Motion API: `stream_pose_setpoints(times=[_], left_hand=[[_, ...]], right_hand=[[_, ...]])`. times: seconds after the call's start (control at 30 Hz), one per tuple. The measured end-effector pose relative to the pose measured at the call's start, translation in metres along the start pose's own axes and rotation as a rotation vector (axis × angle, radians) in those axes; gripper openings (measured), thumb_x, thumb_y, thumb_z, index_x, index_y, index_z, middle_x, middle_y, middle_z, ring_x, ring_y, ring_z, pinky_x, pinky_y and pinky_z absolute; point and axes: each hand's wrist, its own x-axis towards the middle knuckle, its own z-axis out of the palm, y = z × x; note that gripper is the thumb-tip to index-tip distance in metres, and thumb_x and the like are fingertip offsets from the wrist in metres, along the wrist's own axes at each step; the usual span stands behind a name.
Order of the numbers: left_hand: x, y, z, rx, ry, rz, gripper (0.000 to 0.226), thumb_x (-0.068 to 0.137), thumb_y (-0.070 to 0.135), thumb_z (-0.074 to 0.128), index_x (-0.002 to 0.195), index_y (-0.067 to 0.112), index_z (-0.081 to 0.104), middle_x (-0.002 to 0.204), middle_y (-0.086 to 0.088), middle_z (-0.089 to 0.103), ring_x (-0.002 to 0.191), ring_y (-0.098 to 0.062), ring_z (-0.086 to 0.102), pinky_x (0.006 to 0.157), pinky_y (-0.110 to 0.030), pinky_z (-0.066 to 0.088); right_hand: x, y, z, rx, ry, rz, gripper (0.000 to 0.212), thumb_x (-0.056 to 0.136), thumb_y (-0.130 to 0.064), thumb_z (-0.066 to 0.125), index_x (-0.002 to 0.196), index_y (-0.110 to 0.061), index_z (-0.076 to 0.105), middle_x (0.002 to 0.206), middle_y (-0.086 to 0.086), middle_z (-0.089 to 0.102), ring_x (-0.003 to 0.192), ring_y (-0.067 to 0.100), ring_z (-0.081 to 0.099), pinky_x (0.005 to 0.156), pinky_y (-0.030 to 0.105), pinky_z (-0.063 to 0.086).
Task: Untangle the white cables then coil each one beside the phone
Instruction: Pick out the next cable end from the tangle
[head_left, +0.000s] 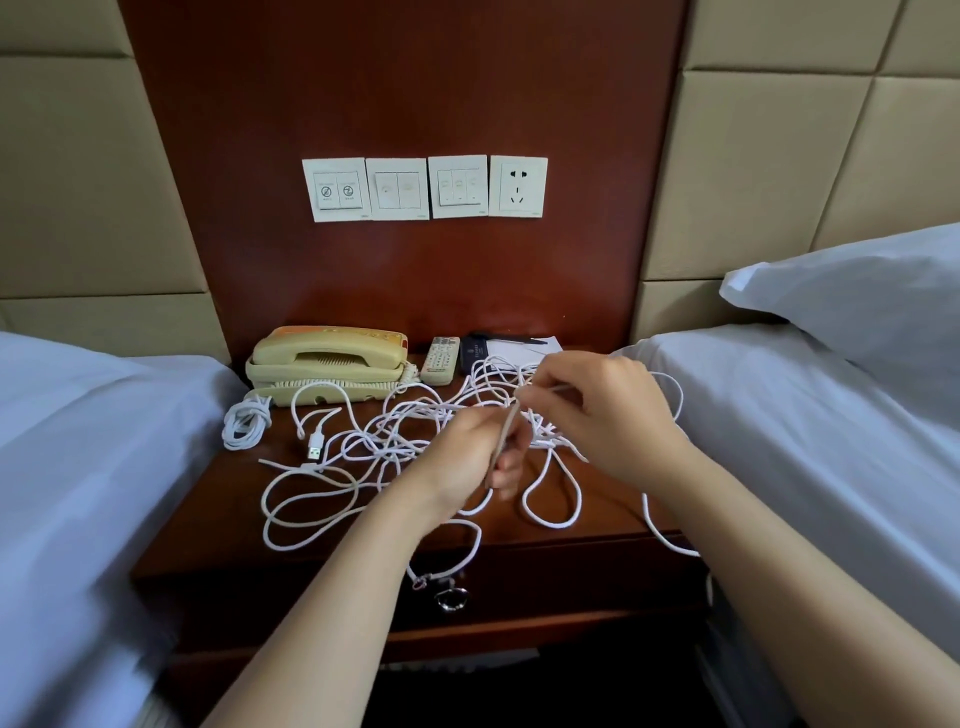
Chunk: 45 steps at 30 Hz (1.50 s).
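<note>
Left hand (470, 457): fingers curled round a short strand (506, 427), knuckles up, low over the middle of the nightstand (608, 506) top. Right hand (608, 410): thumb and forefinger pinch the same strand at its upper end, other fingers loosely bent. The strand runs taut between the two hands; judgement: one hand anchors while the other feeds or pulls it through a crossing, so the knot loosens rather than tightens. Under and around both hands lies the tangle of white cables (387, 446), spread from the middle of the top toward its right edge, with loose loops reaching the front edge and one loop hanging over the front right corner. A USB plug (314, 451) lies free at the left side of the tangle. Near the left edge sits one coiled cable (244, 422), bundled and apart from the tangle, just beside the phone (327, 369) at the back left corner. Judgement: first cable done, the rest not yet separated; how many cables are in the tangle cannot be told. Along the back edge, right of the phone, are a remote (440, 359) and a notepad (522, 345), the latter touched by cable loops. Risk noted: the loops off the front edge may snag the drawer pull (451, 597) below.
</note>
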Motion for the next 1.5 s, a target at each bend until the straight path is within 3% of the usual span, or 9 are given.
stream_pose_setpoints(times=[0.2, 0.33, 0.47, 0.67, 0.8, 0.9, 1.1, 1.27, 1.5], left_hand=[[-0.003, 0.005, 0.008, -0.28, -0.138, -0.133, 0.06, 0.1, 0.049, 0.018, 0.055, 0.014, 0.037, 0.041, 0.007, 0.019, 0.033, -0.004, 0.015, 0.036, -0.017, 0.013], [-0.004, 0.006, 0.009, -0.513, -0.18, -0.101, 0.056, 0.1, 0.042, 0.024, 0.052, 0.017, 0.038, 0.042, 0.009, 0.021, 0.033, -0.002, 0.017, 0.035, -0.016, 0.016], [0.0, 0.003, 0.005, -0.636, -0.122, -0.043, 0.052, 0.101, 0.036, 0.026, 0.055, 0.015, 0.04, 0.041, 0.009, 0.024, 0.031, -0.001, 0.019, 0.033, -0.015, 0.017], [0.001, 0.006, -0.005, -0.761, 0.022, 0.034, 0.049, 0.102, 0.03, 0.028, 0.057, 0.014, 0.042, 0.042, 0.008, 0.026, 0.032, -0.002, 0.021, 0.032, -0.015, 0.02], [0.002, 0.008, -0.013, -0.826, 0.154, 0.065, 0.046, 0.102, 0.031, 0.027, 0.06, 0.014, 0.037, 0.041, 0.009, 0.025, 0.03, -0.003, 0.02, 0.033, -0.016, 0.016], [0.004, 0.009, -0.025, -0.848, 0.273, 0.115, 0.049, 0.103, 0.034, 0.024, 0.06, 0.015, 0.038, 0.041, 0.009, 0.024, 0.031, -0.003, 0.019, 0.031, -0.017, 0.017], [0.008, 0.005, -0.038, -0.738, 0.463, 0.103, 0.045, 0.103, 0.028, 0.025, 0.062, 0.015, 0.038, 0.04, 0.007, 0.025, 0.031, -0.004, 0.02, 0.032, -0.017, 0.018], [0.014, 0.0, -0.05, -0.415, 0.653, 0.08, 0.035, 0.096, 0.014, 0.029, 0.061, 0.014, 0.035, 0.041, 0.007, 0.026, 0.034, -0.006, 0.022, 0.037, -0.02, 0.018], [0.014, -0.012, -0.034, 0.023, 0.429, -0.035, 0.038, 0.095, 0.016, 0.034, 0.06, 0.009, 0.047, 0.037, 0.0, 0.044, 0.034, -0.015, 0.04, 0.049, -0.027, 0.035]], right_hand=[[0.002, 0.014, 0.013, 0.171, -0.046, 0.103, 0.031, 0.09, -0.034, 0.055, 0.069, -0.011, 0.056, 0.051, -0.007, 0.042, 0.051, 0.011, 0.04, 0.053, 0.025, 0.03], [0.004, 0.027, 0.024, 0.371, -0.052, 0.189, 0.033, 0.096, -0.021, 0.053, 0.066, -0.008, 0.051, 0.055, -0.008, 0.039, 0.052, 0.006, 0.035, 0.051, 0.019, 0.027], [0.0, 0.026, 0.04, 0.346, -0.193, 0.243, 0.041, 0.1, -0.022, 0.042, 0.059, -0.019, 0.042, 0.054, -0.007, 0.04, 0.052, 0.006, 0.035, 0.053, 0.02, 0.029], [-0.008, 0.002, 0.052, 0.38, -0.345, 0.314, 0.039, 0.1, -0.017, 0.038, 0.061, -0.015, 0.041, 0.054, -0.004, 0.042, 0.048, 0.005, 0.037, 0.05, 0.018, 0.031], [-0.009, -0.004, 0.053, 0.161, -0.503, 0.147, 0.033, 0.099, -0.022, 0.039, 0.068, -0.015, 0.043, 0.062, 0.001, 0.047, 0.063, 0.023, 0.046, 0.064, 0.036, 0.039], [-0.012, -0.014, 0.052, -0.057, -0.648, 0.052, 0.035, 0.101, -0.039, 0.031, 0.071, -0.022, 0.037, 0.069, -0.004, 0.048, 0.076, 0.026, 0.051, 0.067, 0.033, 0.036], [-0.011, -0.037, 0.039, -0.208, -0.699, -0.074, 0.03, 0.102, -0.04, 0.026, 0.091, -0.022, 0.048, 0.096, 0.007, 0.062, 0.09, 0.029, 0.057, 0.068, 0.032, 0.033], [-0.012, -0.05, 0.023, -0.109, -0.726, -0.152, 0.034, 0.1, -0.042, 0.032, 0.079, -0.019, 0.046, 0.076, -0.004, 0.049, 0.071, 0.019, 0.042, 0.064, 0.032, 0.033], [-0.003, -0.032, 0.014, -0.036, -0.187, -0.182, 0.027, 0.09, -0.036, 0.05, 0.064, -0.027, 0.051, 0.052, -0.009, 0.04, 0.05, 0.02, 0.045, 0.045, 0.029, 0.025]])
